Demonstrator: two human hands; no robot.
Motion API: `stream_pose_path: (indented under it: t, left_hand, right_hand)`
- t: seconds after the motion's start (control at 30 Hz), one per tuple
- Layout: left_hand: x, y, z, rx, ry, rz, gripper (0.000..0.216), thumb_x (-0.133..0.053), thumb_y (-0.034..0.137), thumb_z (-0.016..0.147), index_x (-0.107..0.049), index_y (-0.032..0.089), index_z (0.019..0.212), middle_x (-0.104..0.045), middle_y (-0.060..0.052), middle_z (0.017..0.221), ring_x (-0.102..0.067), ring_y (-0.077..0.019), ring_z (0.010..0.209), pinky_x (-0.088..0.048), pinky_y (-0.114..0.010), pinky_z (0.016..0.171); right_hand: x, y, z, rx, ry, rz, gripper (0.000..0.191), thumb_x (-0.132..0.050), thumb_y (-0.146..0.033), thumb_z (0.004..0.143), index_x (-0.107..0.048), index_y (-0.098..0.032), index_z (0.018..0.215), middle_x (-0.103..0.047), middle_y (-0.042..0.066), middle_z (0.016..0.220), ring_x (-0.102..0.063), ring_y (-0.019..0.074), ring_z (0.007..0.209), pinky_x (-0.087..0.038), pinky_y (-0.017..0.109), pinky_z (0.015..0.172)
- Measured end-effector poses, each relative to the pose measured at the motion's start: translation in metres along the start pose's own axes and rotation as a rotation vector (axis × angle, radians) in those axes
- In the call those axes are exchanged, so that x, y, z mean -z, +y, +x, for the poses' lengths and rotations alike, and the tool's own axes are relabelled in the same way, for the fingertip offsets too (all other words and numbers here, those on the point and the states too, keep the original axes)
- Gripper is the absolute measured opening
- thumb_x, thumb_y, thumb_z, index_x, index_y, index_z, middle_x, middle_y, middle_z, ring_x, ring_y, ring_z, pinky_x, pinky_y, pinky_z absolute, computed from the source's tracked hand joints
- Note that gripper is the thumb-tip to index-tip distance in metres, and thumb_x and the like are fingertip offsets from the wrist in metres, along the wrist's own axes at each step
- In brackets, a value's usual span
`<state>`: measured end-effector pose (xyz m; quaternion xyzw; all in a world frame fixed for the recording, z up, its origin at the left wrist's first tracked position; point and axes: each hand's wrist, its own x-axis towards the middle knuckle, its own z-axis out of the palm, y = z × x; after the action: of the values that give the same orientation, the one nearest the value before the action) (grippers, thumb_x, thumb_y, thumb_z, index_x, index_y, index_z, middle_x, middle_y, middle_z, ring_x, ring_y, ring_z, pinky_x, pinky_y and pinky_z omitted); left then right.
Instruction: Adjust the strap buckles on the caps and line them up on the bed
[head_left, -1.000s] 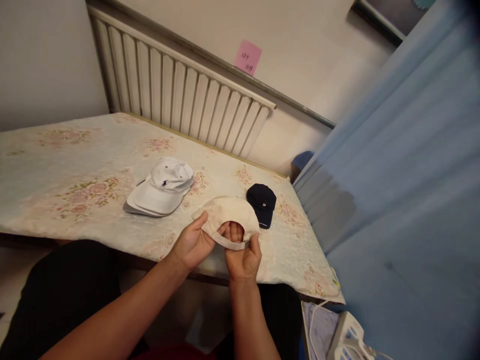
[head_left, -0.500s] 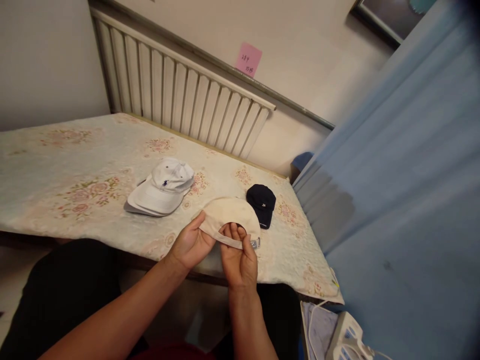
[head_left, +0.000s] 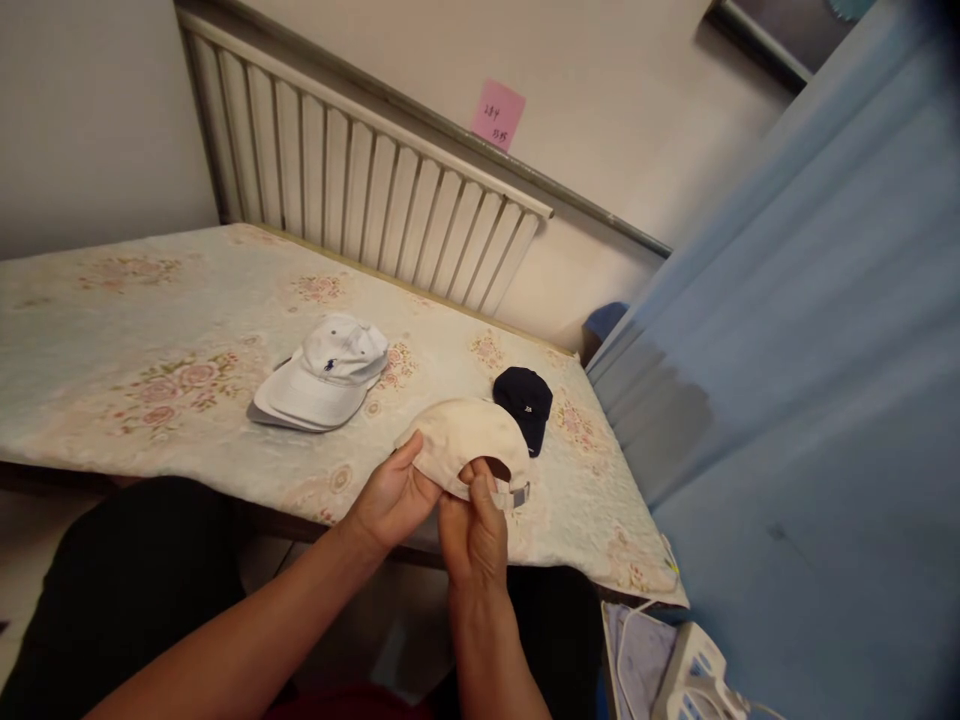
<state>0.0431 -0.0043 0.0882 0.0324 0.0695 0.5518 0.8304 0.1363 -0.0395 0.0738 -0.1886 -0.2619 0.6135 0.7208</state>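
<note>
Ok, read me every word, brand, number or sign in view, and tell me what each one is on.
Pink note on the wall: two handwritten lines; the upper looks like "2", an unclear character, then "4"; the lower is too blurred to read surely.
White cap: a small dark emblem, no readable letters.
Dark cap: a small white mark, too small to read.
Cream cap: no text visible.

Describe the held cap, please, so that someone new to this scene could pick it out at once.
Start at the radiator; before it lies the flowered cover. Over its near side is a cream cap, back opening and buckled strap toward the camera. It alone is held: the white cap to its left and the dark cap behind it rest on the cover.
</note>
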Motion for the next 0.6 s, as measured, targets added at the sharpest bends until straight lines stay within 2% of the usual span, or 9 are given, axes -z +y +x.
stream_pose_path:
  t: [0.07,0.27,0.43,0.6]
  left_hand:
    - [0.000,0.001,-0.001,0.009,-0.016,-0.002,0.047,-0.028,0.022,0.099,-0.032,0.009,0.144,-0.069,-0.013,0.114,-0.062,-0.0194,0.112,-0.039,-0.037,0.108]
    - [-0.003,0.006,-0.001,-0.013,0.017,-0.019,0.049,-0.027,0.021,0.099,-0.030,0.006,0.145,-0.068,-0.015,0.115,-0.061,-0.0210,0.114,-0.038,-0.038,0.108]
    - [0.002,0.008,0.004,-0.031,0.051,-0.040,0.049,-0.030,0.020,0.098,-0.031,0.007,0.145,-0.070,-0.015,0.112,-0.064,-0.0204,0.107,-0.046,-0.035,0.102]
    - [0.008,0.006,0.007,-0.004,0.074,-0.048,0.048,-0.030,0.020,0.098,-0.031,0.009,0.145,-0.069,-0.015,0.114,-0.066,-0.0196,0.105,-0.047,-0.033,0.101]
  right_hand:
    - [0.000,0.000,0.000,-0.013,0.030,-0.011,0.015,-0.062,-0.031,0.083,-0.065,-0.023,0.096,-0.068,0.001,0.098,-0.061,0.0168,0.106,-0.030,0.045,0.113]
    - [0.006,-0.009,0.001,-0.051,0.010,-0.052,0.026,-0.057,-0.037,0.086,-0.065,-0.017,0.101,-0.067,0.008,0.107,-0.059,0.0209,0.110,-0.030,0.048,0.112]
    - [0.013,-0.013,0.003,-0.010,0.091,-0.037,0.018,-0.063,-0.034,0.083,-0.064,-0.021,0.096,-0.067,0.003,0.100,-0.060,0.0193,0.105,-0.034,0.050,0.109]
    - [0.011,-0.010,0.001,0.081,0.099,-0.044,0.022,-0.063,-0.036,0.083,-0.062,-0.024,0.101,-0.066,0.002,0.104,-0.059,0.0167,0.107,-0.033,0.045,0.111]
